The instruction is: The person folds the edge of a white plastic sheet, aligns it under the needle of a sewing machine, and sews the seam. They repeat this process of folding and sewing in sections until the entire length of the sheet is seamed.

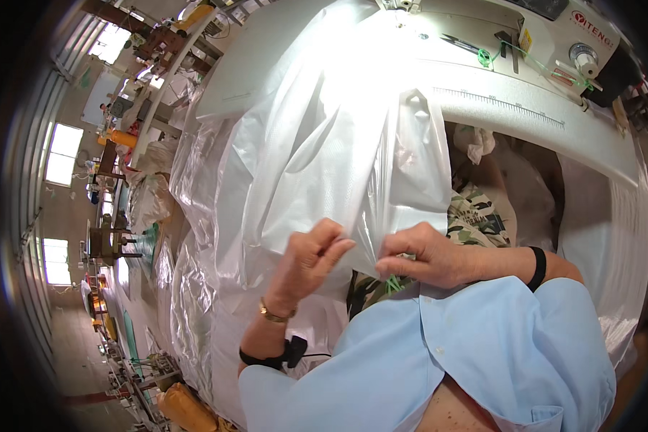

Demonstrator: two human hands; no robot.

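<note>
A large white plastic sheet (317,158), thin and shiny with loose folds, runs from under the sewing machine's needle area (399,6) down to my lap. My right hand (428,255) is closed, its thumb and fingers pinching the near edge of the sheet. To its left, my left hand (313,259) is curled with thumb against fingers at the same sheet; whatever lies between those fingertips is too small to make out. Some green thread (392,285) shows just below my right hand.
The sewing machine (569,43) stands at the upper right on a white table with a printed scale (504,104). Thread snips (464,47) with green thread lie beside it. Camouflage cloth (477,216) covers my lap. More crumpled sheeting (194,288) and other machines (108,241) are leftward.
</note>
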